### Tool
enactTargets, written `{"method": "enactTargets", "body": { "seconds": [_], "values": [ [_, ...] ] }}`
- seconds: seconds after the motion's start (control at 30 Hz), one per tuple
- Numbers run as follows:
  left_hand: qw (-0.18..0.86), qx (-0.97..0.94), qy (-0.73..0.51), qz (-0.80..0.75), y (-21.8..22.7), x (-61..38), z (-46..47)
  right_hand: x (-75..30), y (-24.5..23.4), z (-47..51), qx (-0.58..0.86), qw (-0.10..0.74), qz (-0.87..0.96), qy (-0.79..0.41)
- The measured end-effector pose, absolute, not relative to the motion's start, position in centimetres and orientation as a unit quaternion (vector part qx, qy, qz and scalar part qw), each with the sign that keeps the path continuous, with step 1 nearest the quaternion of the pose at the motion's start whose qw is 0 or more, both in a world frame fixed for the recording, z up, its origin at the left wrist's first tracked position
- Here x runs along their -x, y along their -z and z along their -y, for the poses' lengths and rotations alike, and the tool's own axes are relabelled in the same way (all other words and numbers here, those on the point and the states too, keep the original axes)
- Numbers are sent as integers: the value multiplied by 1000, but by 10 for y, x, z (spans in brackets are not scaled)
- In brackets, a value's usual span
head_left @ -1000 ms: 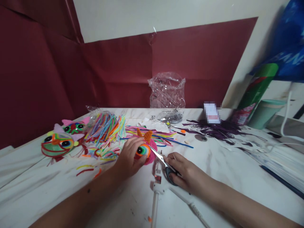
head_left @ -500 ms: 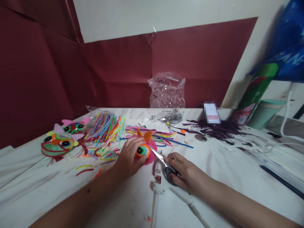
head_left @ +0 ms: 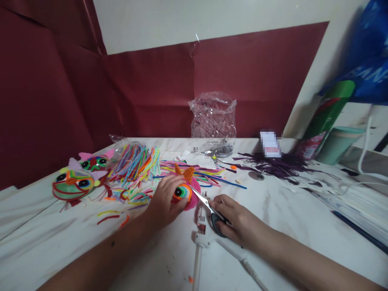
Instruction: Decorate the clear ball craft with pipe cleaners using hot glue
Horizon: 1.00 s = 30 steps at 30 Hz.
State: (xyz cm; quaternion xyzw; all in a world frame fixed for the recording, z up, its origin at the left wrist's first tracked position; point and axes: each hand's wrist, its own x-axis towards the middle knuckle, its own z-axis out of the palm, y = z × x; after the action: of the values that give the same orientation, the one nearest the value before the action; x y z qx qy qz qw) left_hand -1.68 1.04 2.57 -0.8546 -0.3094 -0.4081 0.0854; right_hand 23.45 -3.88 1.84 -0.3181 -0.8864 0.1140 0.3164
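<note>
My left hand (head_left: 166, 198) grips a pink craft figure (head_left: 195, 194) that has orange ears and a rainbow-ringed black eye; the palm covers its left side. In my right hand (head_left: 235, 218) are scissors (head_left: 216, 220) with dark handles, fingers closed around the loops. Their silver blades look closed, and the tip touches or nearly touches the figure just right of the eye. Below the blades, a white glue gun (head_left: 202, 239) lies on the table, its cord running toward the lower right.
Two finished-looking faces, one green-mouthed (head_left: 74, 186), lie at the left. Colourful pipe cleaners (head_left: 133, 161) are heaped behind my left hand. A clear plastic bag (head_left: 214, 117) stands at the back. Purple strips (head_left: 281, 165) and a green cup (head_left: 338, 145) are at the right.
</note>
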Motion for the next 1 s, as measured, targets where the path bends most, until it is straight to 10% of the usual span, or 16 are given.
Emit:
{"method": "enactTargets", "body": {
  "seconds": [1.0],
  "values": [
    [89,861,407,293,-25,21,-9,-248,-22,32,492,281,824,2]
  ]
}}
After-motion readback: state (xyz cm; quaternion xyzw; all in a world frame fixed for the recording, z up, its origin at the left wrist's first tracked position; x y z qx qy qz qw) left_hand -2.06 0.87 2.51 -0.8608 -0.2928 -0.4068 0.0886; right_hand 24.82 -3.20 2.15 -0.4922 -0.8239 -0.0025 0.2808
